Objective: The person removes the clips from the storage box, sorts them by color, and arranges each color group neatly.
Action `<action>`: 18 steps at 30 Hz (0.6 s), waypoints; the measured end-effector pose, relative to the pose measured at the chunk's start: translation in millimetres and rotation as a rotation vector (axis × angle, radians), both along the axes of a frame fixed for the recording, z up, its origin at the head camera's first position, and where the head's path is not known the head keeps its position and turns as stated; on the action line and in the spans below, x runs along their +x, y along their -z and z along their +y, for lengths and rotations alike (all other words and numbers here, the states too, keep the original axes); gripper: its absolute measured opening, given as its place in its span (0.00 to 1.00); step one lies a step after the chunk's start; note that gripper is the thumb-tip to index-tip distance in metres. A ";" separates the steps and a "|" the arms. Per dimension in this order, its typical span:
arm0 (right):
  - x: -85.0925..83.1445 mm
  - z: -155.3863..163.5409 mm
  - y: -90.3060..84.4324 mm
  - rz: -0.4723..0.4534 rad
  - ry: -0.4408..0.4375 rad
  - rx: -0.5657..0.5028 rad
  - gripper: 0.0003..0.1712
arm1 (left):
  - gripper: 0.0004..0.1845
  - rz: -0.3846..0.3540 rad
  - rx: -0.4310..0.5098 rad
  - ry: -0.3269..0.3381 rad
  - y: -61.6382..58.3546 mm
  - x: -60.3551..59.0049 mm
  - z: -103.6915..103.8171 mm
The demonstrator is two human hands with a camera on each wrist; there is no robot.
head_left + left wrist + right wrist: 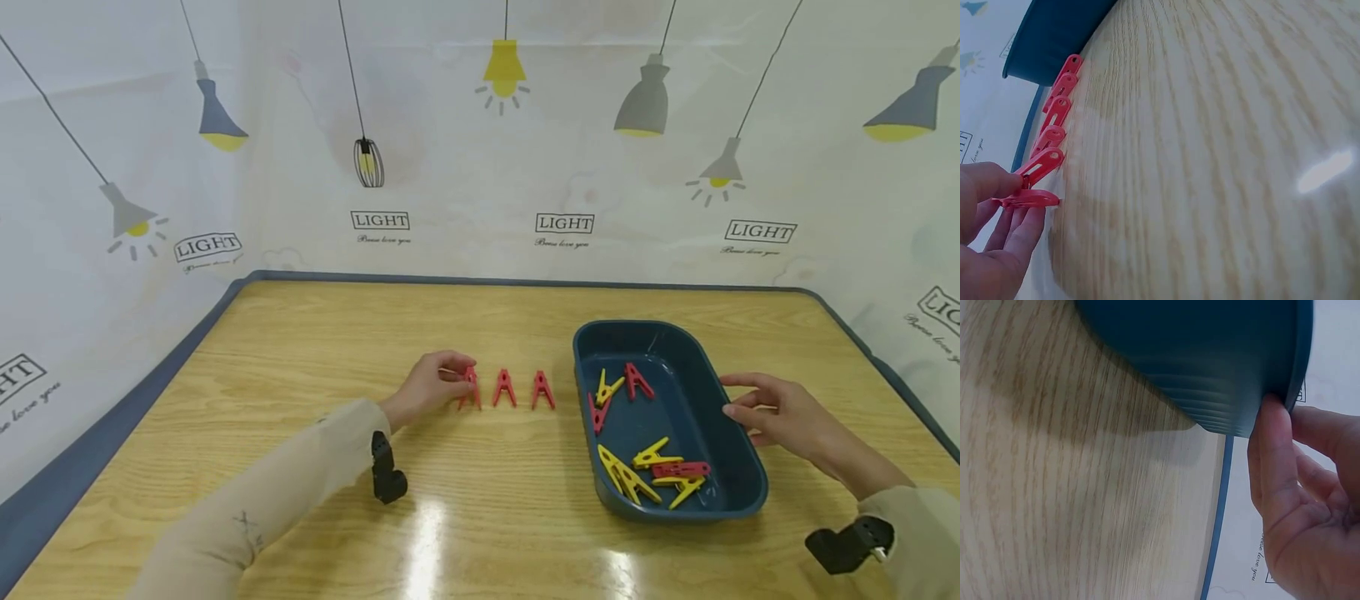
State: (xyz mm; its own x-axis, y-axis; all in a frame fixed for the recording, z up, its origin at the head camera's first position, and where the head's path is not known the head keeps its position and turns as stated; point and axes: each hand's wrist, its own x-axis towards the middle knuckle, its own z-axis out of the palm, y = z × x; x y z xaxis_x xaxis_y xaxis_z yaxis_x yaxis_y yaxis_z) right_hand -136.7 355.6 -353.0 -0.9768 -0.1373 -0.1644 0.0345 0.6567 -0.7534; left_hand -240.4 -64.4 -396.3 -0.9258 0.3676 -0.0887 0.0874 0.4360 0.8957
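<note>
Left hand [435,385]: thumb and fingers pinch red A-shaped plastic clothespin [472,373], left end of row on yellow wood-grain table [480,533]. Right hand [791,414]: fingers narrowly parted, gripping rim of dark-blue plastic tub [727,454]. Risks: sideways finger drag on release may topple clothespin against neighbouring red clothespin [505,380]; uneven rim pull may tilt tub.

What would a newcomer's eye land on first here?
Probably the dark blue basin holding red and yellow clips, right of centre, the right hand at its rim. Left of it, three red clips line up on the table, the leftmost pinched by the left hand.
</note>
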 end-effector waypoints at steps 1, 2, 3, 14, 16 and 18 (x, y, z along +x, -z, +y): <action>-0.2 0.0 -0.1 -0.002 0.000 0.001 0.32 | 0.18 -0.002 0.001 -0.005 0.4 -0.2 0.2; -0.3 -0.1 -0.2 -0.001 -0.003 -0.003 0.32 | 0.18 -0.004 0.000 -0.010 0.9 -0.6 0.3; -0.3 -0.2 -0.4 -0.001 -0.004 -0.004 0.32 | 0.19 -0.005 0.000 -0.012 1.8 -1.3 0.6; -0.2 -0.8 -1.8 -0.009 0.001 -0.006 0.33 | 0.19 -0.030 -0.030 -0.066 7.5 -10.3 3.6; -0.2 -0.2 -1.3 -0.008 0.002 -0.004 0.33 | 0.19 -0.031 -0.039 -0.070 7.9 -11.7 4.0; -0.1 0.3 -0.9 -0.007 0.004 -0.001 0.33 | 0.19 -0.031 -0.050 -0.061 8.2 -12.7 4.0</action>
